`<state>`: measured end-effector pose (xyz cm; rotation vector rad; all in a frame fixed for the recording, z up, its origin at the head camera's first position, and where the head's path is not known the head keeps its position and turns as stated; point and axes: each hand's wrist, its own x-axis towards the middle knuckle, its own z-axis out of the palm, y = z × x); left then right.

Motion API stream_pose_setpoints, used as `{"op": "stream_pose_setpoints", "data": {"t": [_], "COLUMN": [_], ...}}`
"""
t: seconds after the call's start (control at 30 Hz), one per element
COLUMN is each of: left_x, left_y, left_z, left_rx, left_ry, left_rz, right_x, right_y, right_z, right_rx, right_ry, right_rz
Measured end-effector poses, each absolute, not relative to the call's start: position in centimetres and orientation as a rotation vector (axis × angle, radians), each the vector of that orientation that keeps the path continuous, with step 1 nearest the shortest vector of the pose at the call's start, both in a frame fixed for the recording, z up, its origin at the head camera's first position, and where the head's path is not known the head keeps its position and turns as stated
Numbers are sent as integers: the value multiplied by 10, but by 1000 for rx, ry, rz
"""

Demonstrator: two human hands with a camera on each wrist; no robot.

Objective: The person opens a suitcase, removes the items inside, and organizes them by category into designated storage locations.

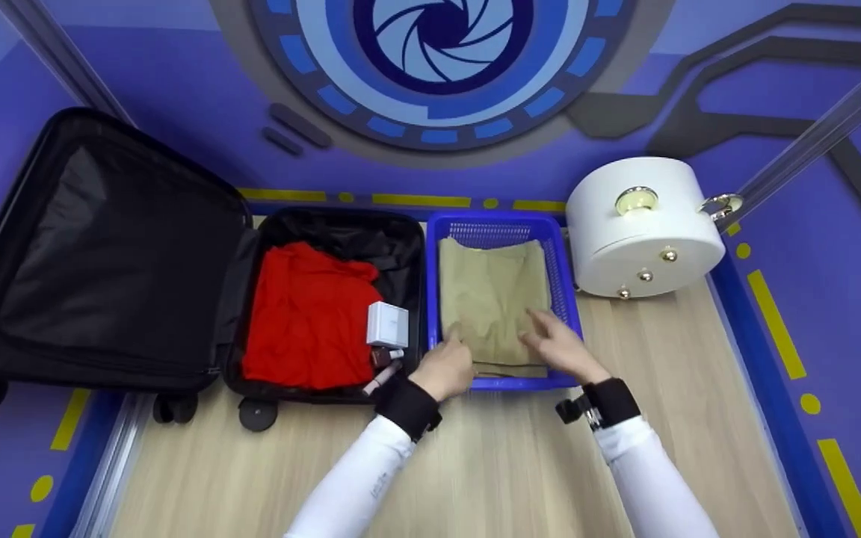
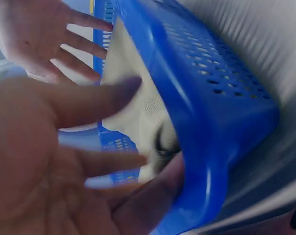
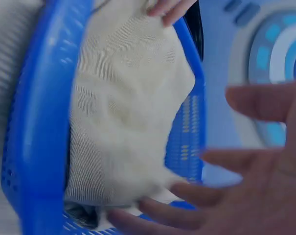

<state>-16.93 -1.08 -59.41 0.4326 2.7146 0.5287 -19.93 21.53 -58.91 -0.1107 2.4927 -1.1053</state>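
Note:
A folded khaki cloth garment (image 1: 496, 291) lies in a blue plastic basket (image 1: 505, 384). My left hand (image 1: 445, 368) is over the basket's near left corner, its fingers at the garment's left edge. In the left wrist view its thumb and fingers are spread, the lower fingers reaching inside past the rim. Over the garment's right side is my right hand (image 1: 556, 345). The right wrist view shows that hand's fingers (image 3: 201, 193) extended and spread, with the lower fingertips right by the garment's edge. Neither hand grips anything.
Left of the basket lies an open black suitcase (image 1: 131, 261). Its near half holds a red garment (image 1: 311, 317), a white box (image 1: 388, 325) and a few small items, including a slim tube (image 1: 382, 379). A white round case (image 1: 643, 228) with gold knobs stands at the back right.

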Motion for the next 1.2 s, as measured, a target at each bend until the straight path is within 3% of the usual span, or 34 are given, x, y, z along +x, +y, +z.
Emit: {"op": "stream_pose_setpoints", "data": {"t": [0.23,0.77,1.2], "left_x": [-150,-163,-175], "left_y": [3,16,-44], "left_z": [-608,-626,-598], "left_rx": [567,492,486], "left_ry": [2706,2575,2699], "left_rz": [133,266,984], "right_x": [-180,-198,-198], "right_y": [204,192,176], "right_z": [-601,-620,-589], "right_rx": [-305,-329,-319], "right_ry": [2432,2342,2559], "right_rz": [-653,-532,-864]}}
